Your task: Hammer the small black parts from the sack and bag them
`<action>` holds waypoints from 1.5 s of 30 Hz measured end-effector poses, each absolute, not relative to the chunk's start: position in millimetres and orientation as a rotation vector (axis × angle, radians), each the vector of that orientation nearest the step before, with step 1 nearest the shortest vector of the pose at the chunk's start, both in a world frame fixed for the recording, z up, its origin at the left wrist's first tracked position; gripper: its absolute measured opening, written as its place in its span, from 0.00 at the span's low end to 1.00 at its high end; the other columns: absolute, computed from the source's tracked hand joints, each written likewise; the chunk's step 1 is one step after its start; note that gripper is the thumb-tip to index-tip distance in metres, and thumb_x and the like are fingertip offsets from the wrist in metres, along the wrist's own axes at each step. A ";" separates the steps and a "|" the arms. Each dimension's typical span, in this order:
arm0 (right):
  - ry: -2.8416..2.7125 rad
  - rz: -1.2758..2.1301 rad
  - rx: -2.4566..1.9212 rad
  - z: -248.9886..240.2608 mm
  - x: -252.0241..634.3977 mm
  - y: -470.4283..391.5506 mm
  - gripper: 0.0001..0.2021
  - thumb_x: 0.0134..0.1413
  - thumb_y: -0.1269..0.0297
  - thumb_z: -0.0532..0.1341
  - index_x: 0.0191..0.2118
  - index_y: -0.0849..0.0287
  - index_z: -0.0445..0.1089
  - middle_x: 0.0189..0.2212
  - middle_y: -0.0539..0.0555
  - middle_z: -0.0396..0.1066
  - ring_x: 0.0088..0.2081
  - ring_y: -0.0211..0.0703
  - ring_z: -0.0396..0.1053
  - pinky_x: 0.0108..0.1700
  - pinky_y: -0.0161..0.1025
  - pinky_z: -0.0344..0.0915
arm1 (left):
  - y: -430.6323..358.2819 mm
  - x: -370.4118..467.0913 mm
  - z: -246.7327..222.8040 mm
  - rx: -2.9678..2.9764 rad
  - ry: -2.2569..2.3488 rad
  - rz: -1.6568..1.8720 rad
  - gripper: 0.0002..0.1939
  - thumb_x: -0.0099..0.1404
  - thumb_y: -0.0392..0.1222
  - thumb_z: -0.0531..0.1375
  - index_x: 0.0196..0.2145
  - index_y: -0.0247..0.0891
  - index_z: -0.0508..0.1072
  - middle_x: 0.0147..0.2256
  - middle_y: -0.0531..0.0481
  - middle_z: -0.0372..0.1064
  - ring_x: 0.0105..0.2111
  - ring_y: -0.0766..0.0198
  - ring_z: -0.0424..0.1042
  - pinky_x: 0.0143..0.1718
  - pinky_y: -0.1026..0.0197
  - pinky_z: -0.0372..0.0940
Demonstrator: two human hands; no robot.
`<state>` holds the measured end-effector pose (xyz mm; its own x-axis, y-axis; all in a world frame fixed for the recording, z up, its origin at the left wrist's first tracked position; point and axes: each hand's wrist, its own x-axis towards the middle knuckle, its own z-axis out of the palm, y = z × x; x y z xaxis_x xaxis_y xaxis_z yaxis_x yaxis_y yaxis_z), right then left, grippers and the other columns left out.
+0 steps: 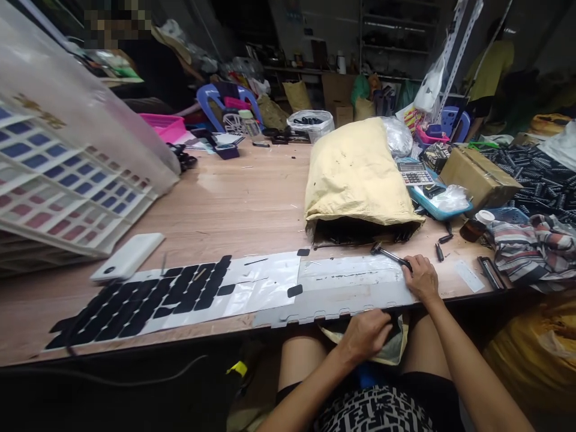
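Near the table's front edge, my right hand [422,278] is closed round the black handle of a small metal-headed tool [390,255], above the right end of a grey sheet [355,294]. My left hand [366,333] is curled just off the table edge, over an open sack [398,348] between the legs; what it holds, if anything, is hidden. Left of the grey sheet lies a white backing sheet [265,282] with rows of black stickers [130,306]. A loose black sticker [295,291] rests where the two sheets meet.
A big yellow sack [355,174] with dark contents opens towards me. At the left stand a white crate [58,180] and a white box [128,255]. On the right are a blue tray [443,210], a cardboard box [479,177], a brown bottle [474,227] and a striped cloth [531,249].
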<state>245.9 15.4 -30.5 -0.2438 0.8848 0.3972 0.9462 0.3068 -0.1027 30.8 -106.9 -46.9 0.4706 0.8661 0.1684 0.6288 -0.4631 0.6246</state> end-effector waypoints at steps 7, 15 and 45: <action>-2.177 -0.162 -1.662 -30.1 244.0 13.2 0.10 0.63 0.62 0.57 0.46 0.56 0.72 0.41 0.55 0.69 0.43 0.47 0.62 0.45 0.40 0.56 | 24.1 -17.5 1.5 2.243 1.817 0.875 0.17 0.67 0.35 0.58 0.53 0.38 0.73 0.50 0.38 0.68 0.50 0.48 0.66 0.52 0.50 0.65; -2.161 -0.127 -1.709 -30.1 241.8 7.5 0.10 0.62 0.62 0.59 0.46 0.55 0.71 0.40 0.56 0.69 0.44 0.48 0.62 0.45 0.41 0.57 | 81.9 -39.2 -12.4 2.395 1.991 0.466 0.14 0.61 0.36 0.62 0.45 0.41 0.80 0.44 0.38 0.72 0.50 0.43 0.66 0.46 0.48 0.63; -1.958 0.286 -1.627 -6.3 243.0 -28.2 0.15 0.68 0.58 0.53 0.49 0.54 0.74 0.41 0.54 0.74 0.44 0.45 0.71 0.47 0.40 0.65 | 12.0 -28.0 -73.9 2.090 1.581 1.037 0.10 0.66 0.44 0.65 0.44 0.43 0.81 0.36 0.48 0.69 0.41 0.57 0.65 0.45 0.54 0.63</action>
